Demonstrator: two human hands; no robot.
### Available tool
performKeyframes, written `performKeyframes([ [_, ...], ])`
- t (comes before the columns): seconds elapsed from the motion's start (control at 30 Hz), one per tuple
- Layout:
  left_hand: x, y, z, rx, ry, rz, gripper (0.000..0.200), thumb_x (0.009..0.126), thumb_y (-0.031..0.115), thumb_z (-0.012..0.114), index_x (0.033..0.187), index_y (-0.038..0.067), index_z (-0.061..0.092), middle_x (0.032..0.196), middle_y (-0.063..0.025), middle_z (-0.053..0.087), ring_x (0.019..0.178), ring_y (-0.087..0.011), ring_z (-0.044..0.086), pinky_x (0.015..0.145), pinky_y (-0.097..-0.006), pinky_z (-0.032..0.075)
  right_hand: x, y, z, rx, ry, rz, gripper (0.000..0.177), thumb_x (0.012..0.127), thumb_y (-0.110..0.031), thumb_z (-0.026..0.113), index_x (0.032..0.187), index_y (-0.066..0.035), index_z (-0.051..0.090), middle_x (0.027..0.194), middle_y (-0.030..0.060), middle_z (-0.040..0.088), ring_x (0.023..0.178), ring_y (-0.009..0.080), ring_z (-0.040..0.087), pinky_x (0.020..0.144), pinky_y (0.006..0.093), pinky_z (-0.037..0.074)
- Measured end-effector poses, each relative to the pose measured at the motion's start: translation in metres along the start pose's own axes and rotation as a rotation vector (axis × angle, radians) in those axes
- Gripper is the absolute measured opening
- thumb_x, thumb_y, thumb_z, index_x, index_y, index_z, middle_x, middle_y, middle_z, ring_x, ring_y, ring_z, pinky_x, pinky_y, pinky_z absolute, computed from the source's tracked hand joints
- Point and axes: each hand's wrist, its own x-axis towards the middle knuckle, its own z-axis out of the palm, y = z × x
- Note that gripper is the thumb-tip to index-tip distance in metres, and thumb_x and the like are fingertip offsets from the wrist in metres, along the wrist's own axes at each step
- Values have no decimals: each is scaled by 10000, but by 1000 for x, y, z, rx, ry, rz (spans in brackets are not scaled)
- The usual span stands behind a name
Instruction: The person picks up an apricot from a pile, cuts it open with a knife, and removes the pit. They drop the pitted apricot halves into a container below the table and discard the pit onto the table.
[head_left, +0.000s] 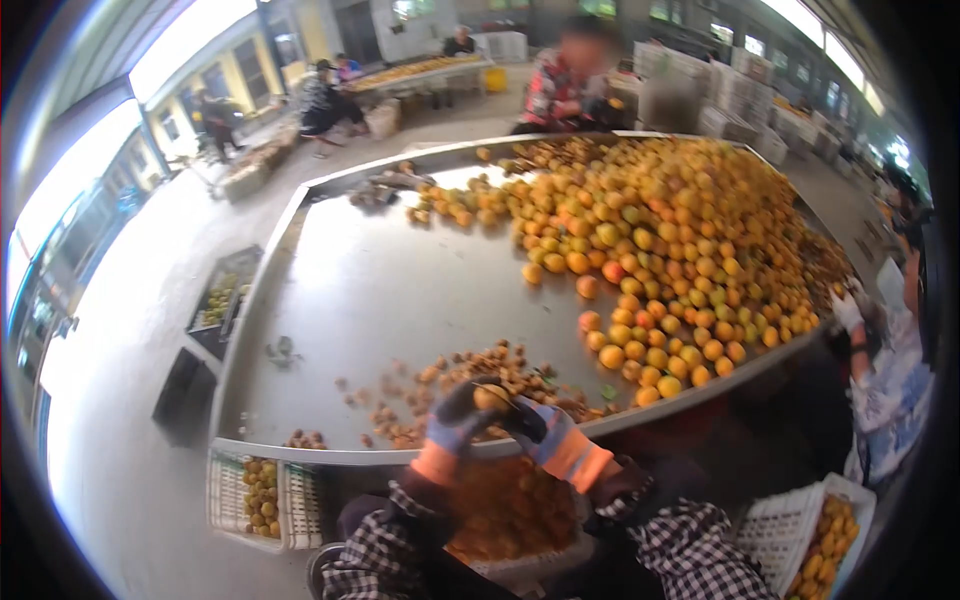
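Both my hands wear dark-palmed gloves with orange cuffs and meet above the near edge of the metal table. My left hand is closed around an apricot, seen between its fingers. From the other side my right hand has bent fingers pressed to the same fruit; whether it holds anything else is hidden. Small brown apricot stones lie scattered just beyond my hands. Below them, a crate of orange fruit pieces sits in front of my lap, blurred.
A large heap of apricots covers the table's right side. White crates of fruit stand at lower left and lower right. A person sits across the table, and another person's gloved hand is at the right edge.
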Motion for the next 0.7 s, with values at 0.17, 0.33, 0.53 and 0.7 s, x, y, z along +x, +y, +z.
performKeyframes([
  [0.17,2,16,-3,4,-135,9,469,821,114,712,1239,-1,532,1133,-72,620,1061,-158,579,939,-307,466,5,-12,-5,-26,-68,-10,292,866,-130,602,1140,-34,570,972,211,647,946,376,617,726,387,503],
  [0.33,5,11,-16,28,-187,-29,494,808,73,719,1255,-3,520,1143,-72,620,1059,-146,577,949,-300,464,2,-36,-16,-68,-70,-54,247,880,-132,583,1107,-35,568,905,204,644,879,393,616,701,409,496],
  [0.53,-4,3,0,45,-89,74,443,843,182,701,1216,2,544,1096,-64,630,1017,-142,583,908,-298,473,-2,-13,5,-154,-25,-177,211,873,-75,550,1078,-23,551,936,173,614,862,372,609,717,392,489],
  [0.7,-6,-7,-1,-149,-87,-42,442,852,275,692,1183,12,562,1070,-58,634,985,-140,585,877,-297,476,4,-11,14,-121,32,-199,208,881,-74,535,1083,-22,548,988,189,601,913,388,595,732,407,487],
])
